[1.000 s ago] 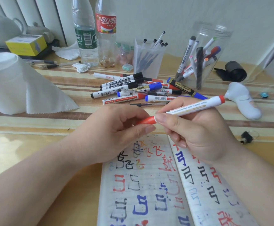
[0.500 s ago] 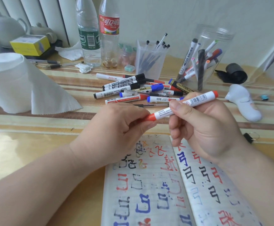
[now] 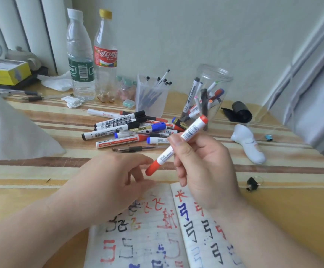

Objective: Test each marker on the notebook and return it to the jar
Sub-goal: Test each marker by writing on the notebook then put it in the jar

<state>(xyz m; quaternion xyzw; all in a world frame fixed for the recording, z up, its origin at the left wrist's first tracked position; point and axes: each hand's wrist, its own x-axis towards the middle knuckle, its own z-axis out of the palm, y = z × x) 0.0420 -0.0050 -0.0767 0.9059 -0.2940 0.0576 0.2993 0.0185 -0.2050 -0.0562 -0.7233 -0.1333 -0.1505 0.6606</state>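
Observation:
My right hand [image 3: 205,169] grips a capped red-and-white marker [image 3: 176,146], tilted with its red cap low and to the left. My left hand [image 3: 116,178] hovers just left of the cap with fingers relaxed, holding nothing. Below both hands lies the open notebook [image 3: 149,235], covered in red, blue and black test marks. The clear jar [image 3: 209,93] stands behind, with several markers inside. A pile of loose markers [image 3: 130,128] lies on the table between the hands and the jar.
A frosted pen cup [image 3: 151,95] stands left of the jar. Two plastic bottles [image 3: 81,60] rise at the back. A paper towel roll [image 3: 8,130] sits at left, a white handheld device [image 3: 248,144] and a binder clip [image 3: 252,183] at right.
My left hand has let go of the red cap and its fingers have relaxed. My right hand has lifted the marker, tilting it steeper. The camera has tipped upward.

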